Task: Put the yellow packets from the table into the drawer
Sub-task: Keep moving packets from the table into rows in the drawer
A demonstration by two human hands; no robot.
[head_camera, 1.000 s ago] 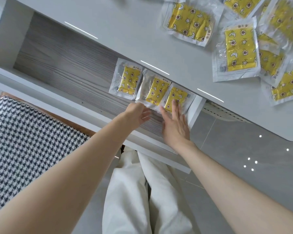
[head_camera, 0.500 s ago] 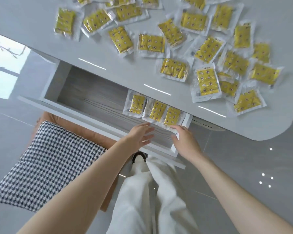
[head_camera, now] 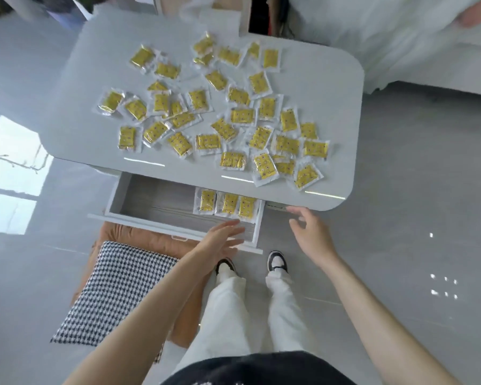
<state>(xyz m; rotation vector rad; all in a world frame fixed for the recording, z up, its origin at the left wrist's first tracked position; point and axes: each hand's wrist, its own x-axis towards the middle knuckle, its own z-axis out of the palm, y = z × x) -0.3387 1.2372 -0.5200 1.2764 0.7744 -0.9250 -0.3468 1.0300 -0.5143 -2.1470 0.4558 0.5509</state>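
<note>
Grey shiny floor [head_camera: 406,195] lies all around a white table [head_camera: 95,79]. At the left, a black-and-white checked cushion [head_camera: 114,290] sits on a brown stool [head_camera: 128,235]. More than thirty yellow packets [head_camera: 242,115] are spread over the tabletop, well away from both hands. Under the table's near edge the drawer [head_camera: 150,202] is pulled out, and three packets [head_camera: 225,203] lie side by side in its right end. The left hand [head_camera: 220,241] is over the drawer front, just below those three, fingers straight, holding nothing. The right hand [head_camera: 308,232] is past the drawer's right side, fingers loose, empty too. Print on the packets is too small to read.
</note>
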